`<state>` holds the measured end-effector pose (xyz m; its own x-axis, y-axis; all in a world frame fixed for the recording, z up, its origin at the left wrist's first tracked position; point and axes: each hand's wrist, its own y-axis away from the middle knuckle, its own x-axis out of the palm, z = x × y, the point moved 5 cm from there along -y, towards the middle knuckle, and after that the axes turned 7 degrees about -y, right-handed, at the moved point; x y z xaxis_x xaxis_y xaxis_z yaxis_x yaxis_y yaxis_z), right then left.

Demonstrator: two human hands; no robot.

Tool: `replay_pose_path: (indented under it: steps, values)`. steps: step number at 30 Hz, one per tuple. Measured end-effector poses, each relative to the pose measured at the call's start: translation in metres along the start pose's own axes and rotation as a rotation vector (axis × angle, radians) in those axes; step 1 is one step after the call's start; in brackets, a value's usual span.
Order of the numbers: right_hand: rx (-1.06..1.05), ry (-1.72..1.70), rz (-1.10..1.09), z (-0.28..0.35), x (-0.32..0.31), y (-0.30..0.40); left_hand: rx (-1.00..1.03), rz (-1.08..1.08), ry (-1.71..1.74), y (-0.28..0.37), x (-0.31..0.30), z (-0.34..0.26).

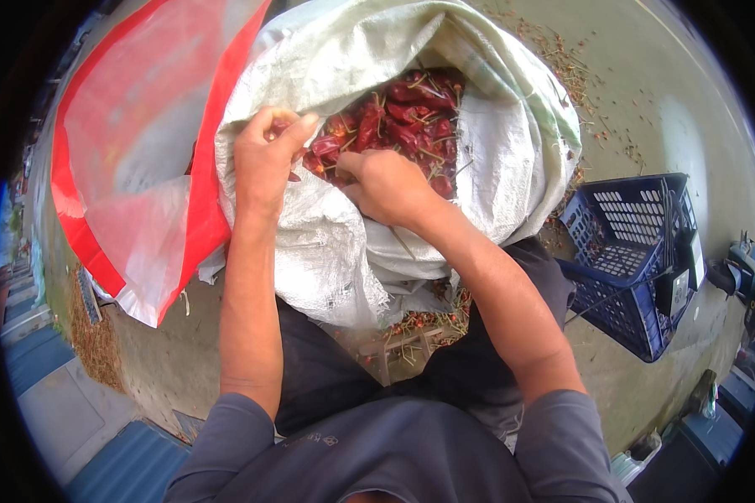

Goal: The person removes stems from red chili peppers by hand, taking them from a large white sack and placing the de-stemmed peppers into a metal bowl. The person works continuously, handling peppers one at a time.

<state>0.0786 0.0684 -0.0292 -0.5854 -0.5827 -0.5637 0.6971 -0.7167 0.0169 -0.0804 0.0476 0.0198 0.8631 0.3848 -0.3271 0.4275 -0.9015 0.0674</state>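
Observation:
A white woven plastic sack point(497, 151) stands before me with its rim rolled outward. Inside lie dried red chili peppers point(409, 122), many with pale stems. At the sack's near left rim, my left hand point(261, 154) is curled around a few dried chilies; red bits show between the fingers and below the palm. Just to its right, my right hand point(387, 188) reaches over the near rim, thumb and forefinger close together beside the chilies. Whether it grips one is hidden. Left of the sack, a clear plastic bag point(141, 107) with red bands gapes open.
A blue plastic crate point(629, 264) is on the concrete floor at my right, with a dark device and cables hanging on its side. Stems and chili scraps point(572, 75) litter the floor beyond the sack. More scraps point(437, 320) lie between my legs.

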Motion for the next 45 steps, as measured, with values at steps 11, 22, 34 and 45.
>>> replay_pose_path:
  steps: [11, 22, 34, 45]
  values:
    - [0.374, -0.588, -0.188, -0.018, -0.051, -0.003, 0.154, 0.379, -0.385, 0.016, 0.037, 0.001]
    - [-0.092, -0.545, -0.194, 0.014, -0.068, 0.004, 0.013, 0.429, 0.021, 0.012, 0.026, -0.002]
    - [-0.273, 0.07, -0.443, 0.021, -0.06, 0.005, 0.172, 0.409, -0.207, 0.029, 0.039, -0.023]
    - [0.206, -1.289, -0.389, 0.003, -0.033, -0.001, 0.236, 0.159, 0.044, 0.032, 0.043, -0.011]
